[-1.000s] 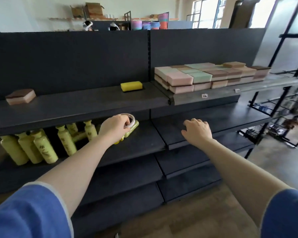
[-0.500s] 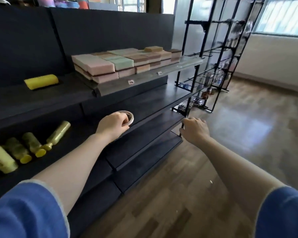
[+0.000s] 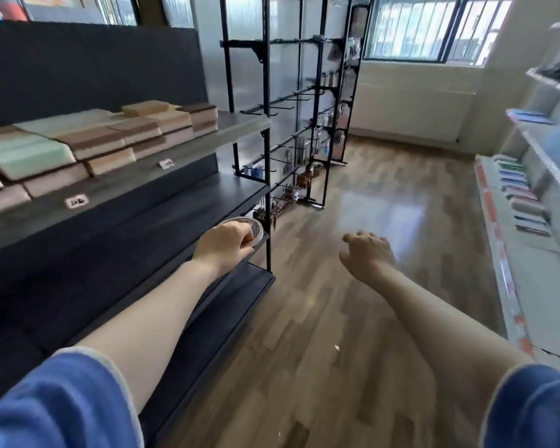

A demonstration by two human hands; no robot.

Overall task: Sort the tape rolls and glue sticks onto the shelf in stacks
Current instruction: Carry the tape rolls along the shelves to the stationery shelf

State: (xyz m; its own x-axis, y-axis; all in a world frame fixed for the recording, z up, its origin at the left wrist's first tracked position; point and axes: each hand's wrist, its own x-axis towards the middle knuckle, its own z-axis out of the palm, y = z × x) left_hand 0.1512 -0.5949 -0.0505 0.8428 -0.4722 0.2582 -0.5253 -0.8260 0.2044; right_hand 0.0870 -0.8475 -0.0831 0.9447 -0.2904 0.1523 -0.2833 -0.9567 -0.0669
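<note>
Two bare arms in blue sleeves (image 3: 62,402) reach forward. Left hand (image 3: 224,244) grips a tape roll (image 3: 251,227), fingers curled over its near side, thumb side hidden; roll is tilted, pale rim and dark centre facing up and away. Roll sits in the air at the right end of the dark shelf unit (image 3: 136,221), level with a middle shelf board, just beside the unit's black end post; cannot tell whether it touches the shelf edge. Right hand (image 3: 367,250) hangs over the wood floor (image 3: 353,318), well apart from the left hand, palm down, fingers loosely curled and slightly spread, holding nothing.

Top grey shelf (image 3: 188,153) carries stacked sponge blocks (image 3: 88,140) in green, pink, tan and brown, two layers in places, with two small white price labels (image 3: 76,201) on the shelf's front lip. Lower dark shelves below them show nothing on the visible parts. Beyond the end of the unit stands a black wire display rack (image 3: 304,101) with hooks and small hanging packets, too blurred to identify. White shelving (image 3: 530,253) along the right wall holds rows of flat packets in blue, green and dark tones; red and white strip runs along its lower edge. Barred windows (image 3: 434,27) at the back, white wall under them. Small pale scrap (image 3: 337,348) lies on the floor between the arms. Whole view is motion-blurred.
</note>
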